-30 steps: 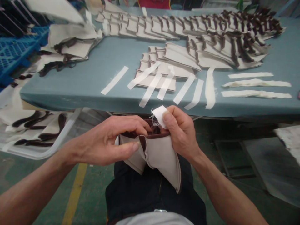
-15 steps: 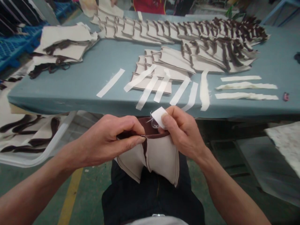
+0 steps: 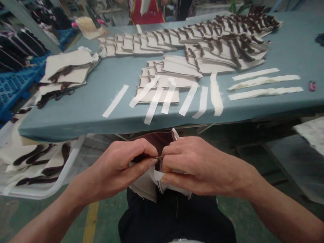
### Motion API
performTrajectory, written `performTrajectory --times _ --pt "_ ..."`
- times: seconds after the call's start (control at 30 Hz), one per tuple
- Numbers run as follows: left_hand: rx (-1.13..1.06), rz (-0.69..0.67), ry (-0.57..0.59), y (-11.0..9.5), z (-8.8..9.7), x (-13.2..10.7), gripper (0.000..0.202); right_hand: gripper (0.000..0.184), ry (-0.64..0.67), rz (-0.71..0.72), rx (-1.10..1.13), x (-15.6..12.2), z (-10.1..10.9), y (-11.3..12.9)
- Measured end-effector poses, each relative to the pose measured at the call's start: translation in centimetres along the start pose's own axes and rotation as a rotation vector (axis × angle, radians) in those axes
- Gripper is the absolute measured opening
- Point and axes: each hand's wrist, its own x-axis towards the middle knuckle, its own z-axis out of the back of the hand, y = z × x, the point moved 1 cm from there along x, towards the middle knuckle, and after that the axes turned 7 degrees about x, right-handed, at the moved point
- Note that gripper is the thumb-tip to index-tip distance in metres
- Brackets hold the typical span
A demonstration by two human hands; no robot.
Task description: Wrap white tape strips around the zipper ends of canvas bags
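Our two hands are together above the lap, fingertips nearly meeting at the top edge of a cream cloth piece [image 3: 145, 185] with a brown lining [image 3: 160, 140]. Our left hand [image 3: 124, 165] pinches that edge between thumb and bent fingers. Our right hand [image 3: 202, 165] comes in from the other side and clamps a white strip [image 3: 159, 174] between thumb and fingers, against the front of the piece; a white end also pokes up behind the knuckles. Our right hand hides much of the cloth, so we cannot tell how the strip runs there.

Below, we see dark trousers [image 3: 177, 216] and a green floor with a yellow line [image 3: 89, 221]. In front of us is a blue-green table [image 3: 83, 111]. Near its front edge we see seven slanting strips [image 3: 115, 101], some lying across a small stack of cream pieces [image 3: 157, 98]. To the right lie three more strips [image 3: 265, 82] and a small pink object [image 3: 312, 86]. Farther back, overlapping cream and brown pieces [image 3: 152, 42] form long rows. A pile [image 3: 67, 64] sits at the left end, above a plastic bin [image 3: 59, 185] of similar pieces. Someone in red [image 3: 147, 15] is across the table.
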Motion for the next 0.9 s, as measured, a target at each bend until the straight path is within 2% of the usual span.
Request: performTrajectory --times 0.13,0.23,0.3,0.37,0.43,0.5,0.57,0.7,0.9 --pt "0.018 -0.036 -0.013 0.0 -0.4 -0.1 0.011 0.026 -0.028 0.043 -0.060 -0.2 -0.8 0.0" --pt "0.029 -0.050 -0.026 0.1 -0.7 0.1 0.011 0.026 -0.065 0.022 -0.202 -0.4 -1.2 0.3" --pt "0.030 -0.075 -0.033 0.0 -1.0 0.2 0.011 0.027 -0.089 0.017 -0.214 -0.5 -1.4 0.2" --pt "0.034 -0.116 -0.052 -0.1 -1.3 0.4 0.010 0.027 -0.101 0.041 -0.044 -0.8 -1.4 -0.2" --pt "0.044 -0.154 -0.071 -0.3 -1.6 0.4 0.011 0.025 -0.126 0.087 0.255 -1.2 -1.3 -0.8" --pt "0.041 -0.182 -0.062 -0.5 -1.9 0.5 0.014 0.024 -0.167 0.120 0.529 -1.4 -1.1 -1.2" --pt "0.037 -0.215 -0.039 -0.8 -2.2 0.6 0.020 0.026 -0.202 0.128 0.712 -1.6 -1.2 -1.3" --pt "0.093 -0.294 -0.073 -1.3 -2.6 1.1 0.031 0.027 -0.250 0.103 0.972 -1.8 -2.0 -1.4" --pt "0.208 -0.356 -0.165 -1.3 -2.8 0.9 0.028 0.024 -0.339 0.019 1.179 -1.9 -3.7 -1.9"
